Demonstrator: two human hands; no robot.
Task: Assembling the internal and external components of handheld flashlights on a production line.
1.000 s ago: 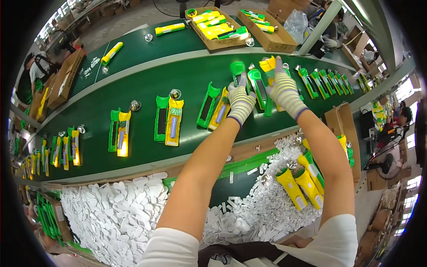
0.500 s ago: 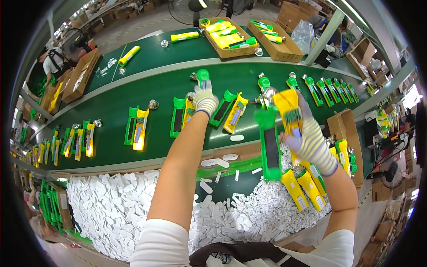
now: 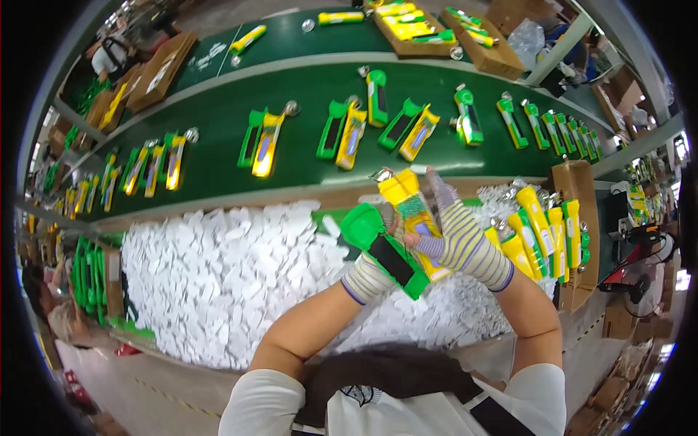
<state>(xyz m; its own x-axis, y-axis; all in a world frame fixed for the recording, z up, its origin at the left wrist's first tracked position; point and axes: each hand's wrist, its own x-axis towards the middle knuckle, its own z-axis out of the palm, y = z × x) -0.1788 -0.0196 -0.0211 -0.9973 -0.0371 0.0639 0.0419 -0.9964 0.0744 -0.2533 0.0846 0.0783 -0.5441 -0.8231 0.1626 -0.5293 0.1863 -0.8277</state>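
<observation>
An opened flashlight lies in two halves between my gloved hands, above the heap of white pieces. My right hand is closed on the yellow half, which shows a green circuit board and wires, with a silver reflector by its head. The green half, with a dark strip along its inside, hangs beside it. My left hand grips that half from beneath, most of its fingers hidden behind it. Striped gloves leave some fingertips bare.
Opened flashlights and green halves line the green conveyor belt. Below it lies a large heap of white plastic pieces. A cardboard box with yellow-green flashlights stands at right. Another filled carton sits beyond the belt.
My left hand has left the green part on the belt and come back to the green half. My right hand has brought the opened flashlight left. The whole view has tilted downward.
</observation>
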